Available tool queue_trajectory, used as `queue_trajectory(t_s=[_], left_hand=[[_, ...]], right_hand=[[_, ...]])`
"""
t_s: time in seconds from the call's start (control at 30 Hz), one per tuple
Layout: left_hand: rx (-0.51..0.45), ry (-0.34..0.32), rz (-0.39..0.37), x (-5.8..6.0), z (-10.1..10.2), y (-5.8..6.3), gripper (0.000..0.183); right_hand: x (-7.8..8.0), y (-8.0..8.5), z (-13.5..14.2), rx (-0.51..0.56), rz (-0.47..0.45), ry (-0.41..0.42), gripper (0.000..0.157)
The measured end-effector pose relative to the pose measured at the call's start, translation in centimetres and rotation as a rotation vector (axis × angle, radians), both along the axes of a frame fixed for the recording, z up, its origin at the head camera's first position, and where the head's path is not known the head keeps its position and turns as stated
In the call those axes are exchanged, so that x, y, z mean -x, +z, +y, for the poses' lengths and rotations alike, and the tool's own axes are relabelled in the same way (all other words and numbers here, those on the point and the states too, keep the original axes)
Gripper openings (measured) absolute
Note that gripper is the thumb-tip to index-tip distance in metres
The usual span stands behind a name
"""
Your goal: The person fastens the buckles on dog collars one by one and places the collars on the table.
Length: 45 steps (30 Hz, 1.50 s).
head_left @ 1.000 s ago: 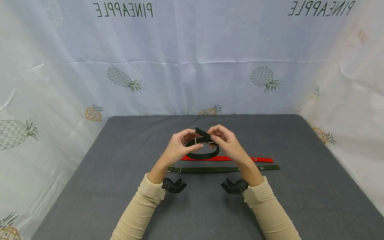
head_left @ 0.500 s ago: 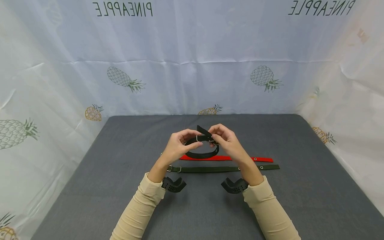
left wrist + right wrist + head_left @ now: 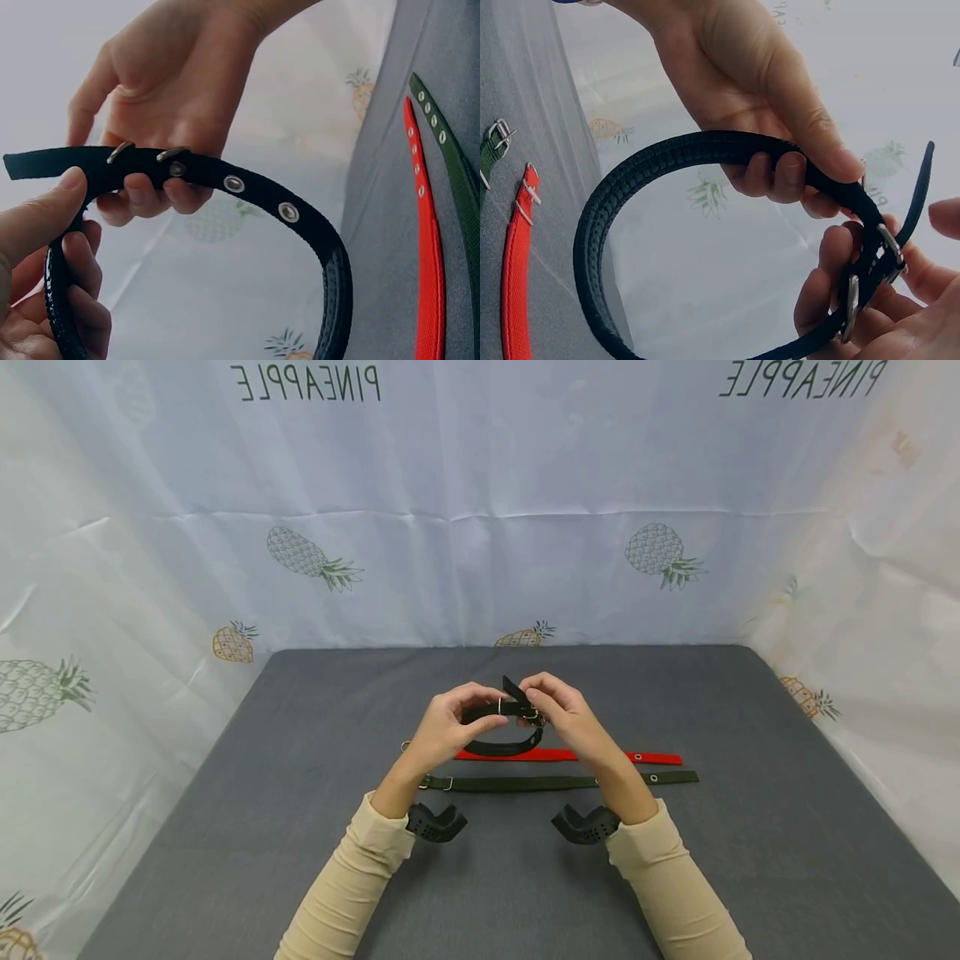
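A black collar [image 3: 504, 748], bent into a loop, is held above the table between my two hands. My left hand [image 3: 441, 724] grips its left side, the thumb pressed along the band. My right hand [image 3: 576, 717] pinches the collar near its metal buckle [image 3: 890, 244]. The strap's free tip [image 3: 22, 165] sticks out past the metal fittings, and metal-rimmed eyelets [image 3: 234, 184] show along the band in the left wrist view. How far the strap is threaded through the buckle is partly hidden by fingers.
On the grey table [image 3: 300, 860] a red collar [image 3: 660, 760] lies flat, partly covered by my forearms. A green collar [image 3: 517, 785] lies parallel, nearer to me. Behind the table hangs a white pineapple-print curtain [image 3: 480, 577].
The free tip and the metal ring by my left fingers have shifted slightly right, towards my right hand. Both hands stay almost in place, keeping hold of the collar.
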<state>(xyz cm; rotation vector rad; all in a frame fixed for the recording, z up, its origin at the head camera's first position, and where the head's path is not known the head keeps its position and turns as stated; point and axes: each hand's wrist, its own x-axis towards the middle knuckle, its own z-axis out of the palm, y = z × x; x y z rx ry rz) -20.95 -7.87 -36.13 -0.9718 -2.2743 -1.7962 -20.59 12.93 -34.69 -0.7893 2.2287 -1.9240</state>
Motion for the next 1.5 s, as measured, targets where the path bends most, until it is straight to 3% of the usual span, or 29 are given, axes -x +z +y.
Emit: queue_trajectory(t_s=[0.6,0.83,1.07,1.5], left_hand=[[0.102,0.033,0.077,-0.15,-0.03,-0.08,0.025],[0.106,0.024,0.08,0.03,-0.22,-0.04,0.025],[0.107,0.02,0.116,0.12,-0.23,-0.14,0.023],[0.094,-0.007,0.114,0.15,-0.24,0.08,0.024]], right_hand=[[-0.12,-0.3,-0.14,-0.007,-0.01,0.05,0.039],[-0.05,-0.28,-0.12,0.03,-0.006,0.089,0.028],[-0.09,-0.31,-0.14,0.053,0.023,0.079,0.021],[-0.13,-0.24,-0.3,0.043,0.063,0.032,0.022]])
